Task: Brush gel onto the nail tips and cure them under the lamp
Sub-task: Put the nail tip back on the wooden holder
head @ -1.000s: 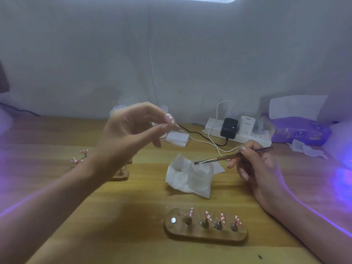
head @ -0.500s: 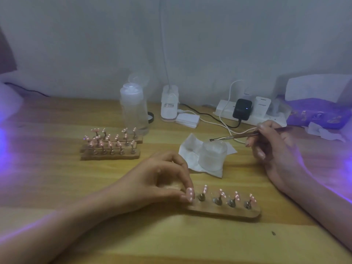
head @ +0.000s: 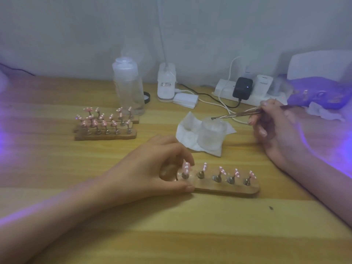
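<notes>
Head view: left hand (head: 152, 168) curls round the left end of the wooden strip (head: 228, 188), thumb on its front edge. The strip carries five pink nail tips (head: 222, 170). Right hand (head: 276, 126) pinches the brush (head: 236, 114), bristles over the frosted jar (head: 212, 134).

A plain, pale grey-white wall (head: 76, 35) stands behind a wooden table (head: 171, 235), whose top shows broad bands of lighter and darker grain. The room is dim. Violet light (head: 345, 149) spills onto the tabletop from both the left and right edges of view.
</notes>
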